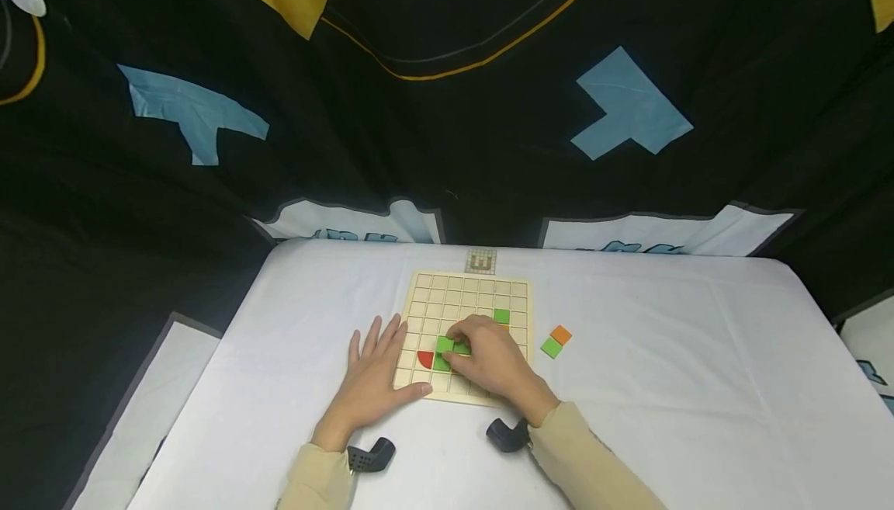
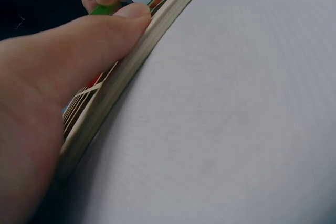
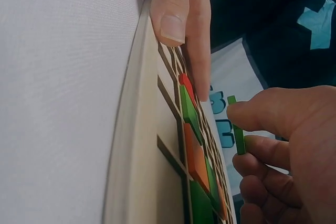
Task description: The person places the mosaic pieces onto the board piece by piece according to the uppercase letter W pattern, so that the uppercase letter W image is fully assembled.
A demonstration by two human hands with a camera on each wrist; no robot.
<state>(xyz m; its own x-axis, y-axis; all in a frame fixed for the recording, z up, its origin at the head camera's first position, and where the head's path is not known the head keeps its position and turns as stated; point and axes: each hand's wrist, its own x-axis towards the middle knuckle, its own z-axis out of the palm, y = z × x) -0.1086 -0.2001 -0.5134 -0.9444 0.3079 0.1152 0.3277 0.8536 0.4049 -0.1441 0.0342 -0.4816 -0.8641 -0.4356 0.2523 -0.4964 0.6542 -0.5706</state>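
Observation:
A wooden grid board (image 1: 434, 285) lies on the white table. My left hand (image 1: 373, 382) rests along its left edge, fingers straight and spread, the thumb on the near edge. Above the board, my right hand (image 1: 492, 359) pinches a thin green square tile (image 3: 239, 129) between thumb and fingers; the right wrist view shows it held clear of the surface. On the grid sit a red quarter-round piece (image 1: 425, 359), a green tile (image 3: 190, 114) beside it and an orange tile (image 3: 196, 153). My right hand partly hides further tiles in the head view.
Right of the board, a loose orange tile (image 1: 561, 334) and a loose green tile (image 1: 552, 348) lie corner to corner or touching. A small patterned card (image 1: 480, 261) lies beyond the far edge. A black curtain (image 1: 447, 145) hangs behind the table.

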